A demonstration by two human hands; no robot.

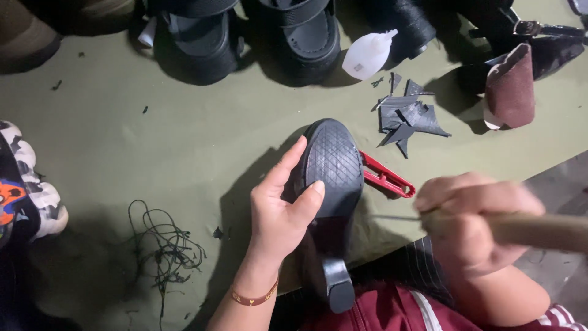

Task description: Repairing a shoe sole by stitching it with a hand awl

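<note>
A black high-heeled shoe (334,165) lies sole up on the olive floor cloth, its heel pointing toward me. My left hand (278,211) grips it at the left side of the sole, thumb pressed on the ribbed rubber. My right hand (471,224), blurred by motion, is closed around a wooden-handled tool (539,228) whose thin metal tip points left toward the shoe's side. A red thread clipper (386,178) lies just right of the sole.
Black rubber scraps (407,116) and a white glue bottle (369,55) lie beyond the shoe. Black sandals (202,37) line the far edge. A roll of maroon sandpaper (511,89) stands at right. Tangled black thread (165,248) lies at left.
</note>
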